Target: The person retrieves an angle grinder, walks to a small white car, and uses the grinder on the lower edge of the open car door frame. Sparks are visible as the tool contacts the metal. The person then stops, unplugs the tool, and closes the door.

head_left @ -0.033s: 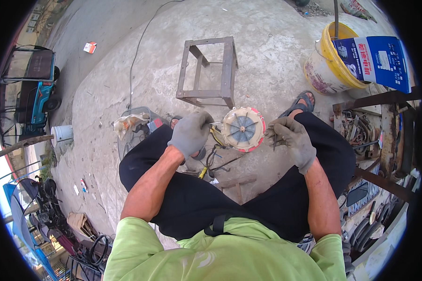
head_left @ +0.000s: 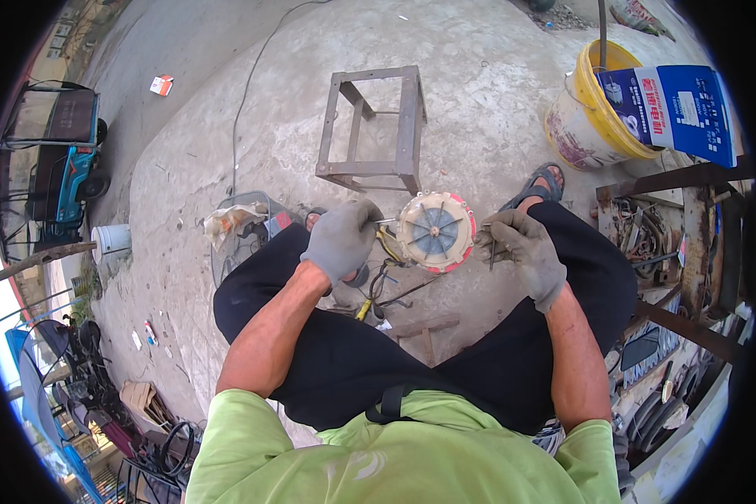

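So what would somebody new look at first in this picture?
Probably the round, cream-coloured part with a grey spoked middle, between the gloved left hand and the gloved right hand. Next, maybe the yellow-rimmed bucket at the upper right, with a bright blue box at its rim. The bare metal frame stands on the concrete just beyond the round part.

- Between the earlier picture and now, no change is made out.
- No shift of the left hand [head_left: 340,239] or the right hand [head_left: 525,259] is detected; no altered grip is seen at either.
- No turn or displacement of the round ribbed part [head_left: 435,233] between them is observed.
- Elsewhere in view, no difference is recorded.
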